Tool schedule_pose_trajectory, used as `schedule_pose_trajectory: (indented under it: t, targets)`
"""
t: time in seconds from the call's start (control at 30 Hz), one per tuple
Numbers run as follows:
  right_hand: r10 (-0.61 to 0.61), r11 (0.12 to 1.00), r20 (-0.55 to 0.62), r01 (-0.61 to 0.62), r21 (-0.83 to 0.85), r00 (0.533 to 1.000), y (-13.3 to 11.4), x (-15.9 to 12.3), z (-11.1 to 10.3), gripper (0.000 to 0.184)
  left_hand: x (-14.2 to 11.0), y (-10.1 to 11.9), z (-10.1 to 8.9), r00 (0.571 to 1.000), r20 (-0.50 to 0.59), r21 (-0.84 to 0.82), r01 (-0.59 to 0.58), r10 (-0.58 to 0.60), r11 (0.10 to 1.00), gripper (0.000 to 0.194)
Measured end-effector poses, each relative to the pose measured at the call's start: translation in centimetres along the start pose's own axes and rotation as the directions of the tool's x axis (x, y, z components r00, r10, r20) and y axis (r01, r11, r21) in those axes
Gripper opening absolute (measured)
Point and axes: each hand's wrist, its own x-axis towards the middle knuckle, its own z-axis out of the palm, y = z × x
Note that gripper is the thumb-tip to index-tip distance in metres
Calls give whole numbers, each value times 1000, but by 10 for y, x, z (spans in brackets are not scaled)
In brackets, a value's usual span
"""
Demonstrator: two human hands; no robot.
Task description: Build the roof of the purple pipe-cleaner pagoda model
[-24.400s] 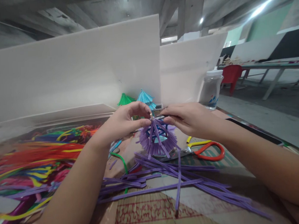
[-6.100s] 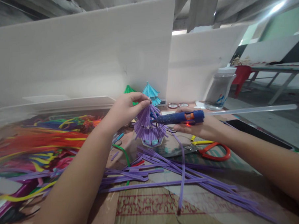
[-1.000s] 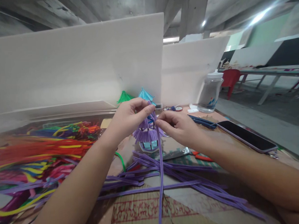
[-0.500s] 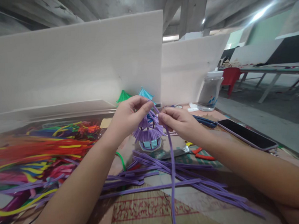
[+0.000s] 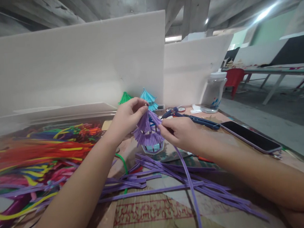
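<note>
Swung rightward, the slender purple strip (image 5: pixel 186 169) curves near the fringed tower (image 5: pixel 148 138)

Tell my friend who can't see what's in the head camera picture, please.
The left hand pinches the top of a small purple tower while the right hand holds a long purple strip. A colourful pile lies to the left, a phone to the right.

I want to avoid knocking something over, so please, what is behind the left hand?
Behind the left hand, the pointed tops of a green model and a light blue model show. Their bases are covered, so I cannot describe them.
</note>
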Motion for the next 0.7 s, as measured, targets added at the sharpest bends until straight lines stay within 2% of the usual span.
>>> schedule_pose_trajectory:
  t: [0.1, 0.2, 0.53, 0.7]
  targets:
    - [-118, 986, -73, 109, -123, 990, 1, -2, 6, 36, 0, 2, 0, 1000, 17, -65, 11, -10, 998, 22]
    - [-189, 964, -139, 157, -217, 972, 2, -4, 11, 37, -1, 5, 0, 999, 30, -103, -11, 14, 995, 20]
    - [-256, 937, -165, 202, -285, 952, 3, -5, 15, 40, -5, 16, 2, 998, 48, -106, -26, 31, 994, 17]
    - [-260, 941, -170, 211, -265, 950, 3, -4, 17, 40, -5, 18, 2, 998, 54, -75, -40, 44, 996, 17]
